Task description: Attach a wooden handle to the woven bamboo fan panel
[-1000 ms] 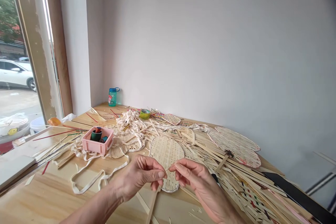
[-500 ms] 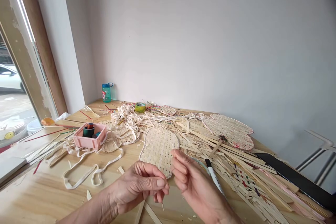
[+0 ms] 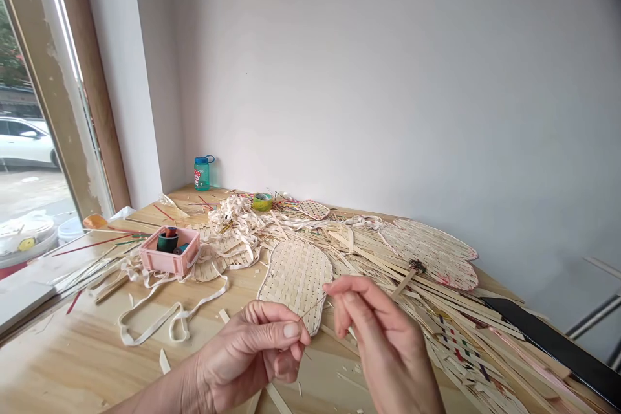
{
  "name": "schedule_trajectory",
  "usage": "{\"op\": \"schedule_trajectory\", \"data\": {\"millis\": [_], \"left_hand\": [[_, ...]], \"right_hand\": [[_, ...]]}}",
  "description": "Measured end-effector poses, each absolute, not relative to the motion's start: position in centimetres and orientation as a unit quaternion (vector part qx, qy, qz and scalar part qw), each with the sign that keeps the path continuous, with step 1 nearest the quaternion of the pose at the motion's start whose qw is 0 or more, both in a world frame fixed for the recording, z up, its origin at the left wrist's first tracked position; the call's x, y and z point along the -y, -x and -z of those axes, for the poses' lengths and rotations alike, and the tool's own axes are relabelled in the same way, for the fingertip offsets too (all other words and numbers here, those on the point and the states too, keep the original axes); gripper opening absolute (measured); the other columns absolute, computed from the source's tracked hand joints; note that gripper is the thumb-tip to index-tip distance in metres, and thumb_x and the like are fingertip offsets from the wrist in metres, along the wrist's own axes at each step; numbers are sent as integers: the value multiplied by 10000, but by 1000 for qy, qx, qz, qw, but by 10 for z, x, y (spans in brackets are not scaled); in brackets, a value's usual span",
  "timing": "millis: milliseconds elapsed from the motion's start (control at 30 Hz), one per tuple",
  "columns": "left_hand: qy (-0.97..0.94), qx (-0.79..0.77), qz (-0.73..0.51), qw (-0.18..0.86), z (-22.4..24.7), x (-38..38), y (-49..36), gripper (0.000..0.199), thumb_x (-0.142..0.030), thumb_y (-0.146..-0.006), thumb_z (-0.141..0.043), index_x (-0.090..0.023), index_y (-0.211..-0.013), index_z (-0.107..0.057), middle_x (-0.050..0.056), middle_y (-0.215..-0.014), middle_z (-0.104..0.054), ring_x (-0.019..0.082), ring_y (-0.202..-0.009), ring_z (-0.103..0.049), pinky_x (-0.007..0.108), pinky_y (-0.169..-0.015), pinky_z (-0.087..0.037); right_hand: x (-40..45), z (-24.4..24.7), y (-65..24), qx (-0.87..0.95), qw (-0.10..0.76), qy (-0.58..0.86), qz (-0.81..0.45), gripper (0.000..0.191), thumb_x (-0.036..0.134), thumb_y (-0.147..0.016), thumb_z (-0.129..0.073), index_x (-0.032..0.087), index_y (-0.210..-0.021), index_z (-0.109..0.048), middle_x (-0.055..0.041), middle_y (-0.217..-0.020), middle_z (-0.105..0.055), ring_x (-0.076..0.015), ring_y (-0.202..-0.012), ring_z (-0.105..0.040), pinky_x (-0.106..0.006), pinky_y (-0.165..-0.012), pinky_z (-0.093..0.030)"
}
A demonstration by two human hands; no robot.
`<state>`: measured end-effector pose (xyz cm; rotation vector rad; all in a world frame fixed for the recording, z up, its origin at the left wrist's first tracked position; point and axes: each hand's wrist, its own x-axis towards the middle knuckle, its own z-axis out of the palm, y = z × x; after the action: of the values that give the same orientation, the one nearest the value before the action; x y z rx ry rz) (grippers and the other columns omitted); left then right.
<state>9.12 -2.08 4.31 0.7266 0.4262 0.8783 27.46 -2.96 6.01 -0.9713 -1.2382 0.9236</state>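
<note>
One pink box (image 3: 169, 263), holding three visible spools (image 3: 167, 243), stands on the wooden table (image 3: 82, 362); one teal bottle (image 3: 202, 176), upright near the wall, bears a red-and-white label, its lettering too small to read; the left hand (image 3: 257, 343) pinches one thin strand (image 3: 314, 306) between thumb and forefinger, thread or needle being indeterminable; one yellow-green tape roll (image 3: 262, 202) lies farther back; one woven panel (image 3: 295, 275), pale with a bound edge, lies flat just beyond the hands; the strand slants up to the right hand (image 3: 383, 336), fingers bent, forefinger tip at its upper end, grip there undeterminable; one large woven piece (image 3: 436, 253) lies at right, near one long black object (image 3: 548, 344).
</note>
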Motion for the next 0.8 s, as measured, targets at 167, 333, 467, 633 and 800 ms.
{"op": "schedule_trajectory", "data": {"millis": [167,333,467,633,800], "left_hand": [[-322,-190,-429,822,-50,21,-89,268,-296,-629,-983,-110,-713,-809,10,-597,-601,42,-495,-451,208,-537,-311],[-303,-174,-465,813,-50,16,-89,257,-256,-645,-974,-97,-670,-773,-19,-557,-518,39,-502,-402,197,-525,-291],[-288,-163,-499,801,-48,11,-88,248,-248,-650,-975,-100,-704,-783,-46,-543,-452,34,-513,-368,178,-516,-285],[-314,-159,-477,805,-50,18,-88,229,-265,-648,-971,-140,-641,-779,-46,-580,-447,18,-486,-327,179,-480,-240],[-458,-109,-416,778,-60,34,-79,219,-392,-676,-941,-200,-668,-838,5,-592,-530,66,-508,-448,244,-493,-239]], "right_hand": [[27,-50,-269,741,542,373,-133,170,253,-1002,-560,250,-953,-722,3,-737,-650,-152,-635,-616,-239,-585,-479],[22,-49,-266,769,548,327,-40,154,119,-977,-596,243,-940,-678,32,-753,-605,-107,-645,-610,-187,-623,-494],[24,-51,-264,792,523,314,19,169,67,-972,-590,211,-926,-667,22,-741,-606,-101,-631,-623,-178,-619,-504],[24,-48,-265,789,529,310,40,169,92,-996,-568,207,-915,-660,22,-718,-593,-104,-601,-606,-182,-583,-491],[19,-50,-272,775,539,330,11,152,116,-998,-590,224,-914,-657,31,-714,-567,-106,-595,-580,-177,-575,-491]]}}
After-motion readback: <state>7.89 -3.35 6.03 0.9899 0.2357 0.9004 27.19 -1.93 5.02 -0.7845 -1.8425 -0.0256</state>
